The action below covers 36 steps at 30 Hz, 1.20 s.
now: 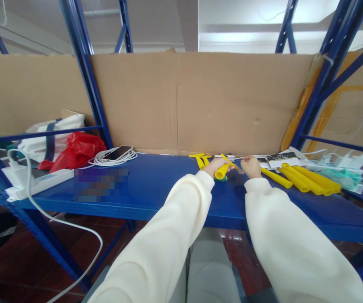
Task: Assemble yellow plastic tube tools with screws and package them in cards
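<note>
My left hand is closed around a yellow tube, whose flared end points toward me. Close by on the right, my right hand has its fingers curled together. Between the hands is a thin brownish strip; I cannot tell whether my right fingers grip it. Under the held tube shows a small green thing, mostly hidden. Several small yellow pieces lie just beyond my left hand. To the right of my right hand rest a slim yellow tube and a row of thicker yellow tubes.
Black-and-white cards lie behind the tubes. A phone sits on a coiled white cable. At left are a power strip and a red plastic bag. A cardboard panel backs the blue shelf.
</note>
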Motion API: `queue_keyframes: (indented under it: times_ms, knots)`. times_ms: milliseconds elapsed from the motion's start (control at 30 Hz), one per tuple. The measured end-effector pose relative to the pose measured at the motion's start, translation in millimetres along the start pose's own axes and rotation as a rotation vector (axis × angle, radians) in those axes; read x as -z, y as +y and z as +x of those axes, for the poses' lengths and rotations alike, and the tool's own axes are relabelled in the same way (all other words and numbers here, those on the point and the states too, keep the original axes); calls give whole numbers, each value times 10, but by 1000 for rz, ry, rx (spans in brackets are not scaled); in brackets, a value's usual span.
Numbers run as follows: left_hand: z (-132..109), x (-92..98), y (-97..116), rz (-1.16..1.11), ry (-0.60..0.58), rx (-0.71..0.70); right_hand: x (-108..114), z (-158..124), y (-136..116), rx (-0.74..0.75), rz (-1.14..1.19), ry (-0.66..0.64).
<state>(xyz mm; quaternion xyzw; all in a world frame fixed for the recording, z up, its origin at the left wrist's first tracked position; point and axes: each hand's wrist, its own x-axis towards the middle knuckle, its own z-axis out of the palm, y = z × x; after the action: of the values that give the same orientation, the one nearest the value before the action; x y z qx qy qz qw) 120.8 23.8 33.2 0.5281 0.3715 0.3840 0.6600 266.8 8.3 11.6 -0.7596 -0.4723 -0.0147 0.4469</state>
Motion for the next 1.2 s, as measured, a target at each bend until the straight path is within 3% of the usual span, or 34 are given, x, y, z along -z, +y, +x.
queue_keyframes:
  times_ms: [67, 167, 267, 367, 433, 533, 667, 800, 933, 1033, 1200]
  knots:
    - [-41, 52, 35, 75, 3, 49, -39, 28, 11, 23, 23, -61]
    - [-135, 184, 102, 213, -50, -74, -95, 61, 12, 126, 115, -143]
    - [-251, 372, 165, 511, -95, -306, -107, 45, -32, 194, 282, -215]
    - [-366, 584, 215, 882, -103, -649, -67, -38, -122, 187, 466, -370]
    - [-433, 717, 220, 1131, -123, -804, -31, -119, -192, 187, 550, -471]
    - [-509, 873, 152, 1419, -101, -824, 4, -239, -284, 228, 590, -623]
    - [-552, 987, -37, 1534, -46, -833, -5, -326, -341, 291, 550, -741]
    - [-583, 1046, -152, 1566, 5, -793, -41, -284, -306, 282, 479, -715]
    - [-640, 1081, -161, 1622, 42, -719, -41, -111, -157, 208, 320, -457]
    - [-675, 1078, -157, 1643, 59, -710, -2, 25, -10, 134, -11, -291]
    - [-708, 1044, -151, 1665, 61, -701, 44, 48, 96, 57, -254, -328]
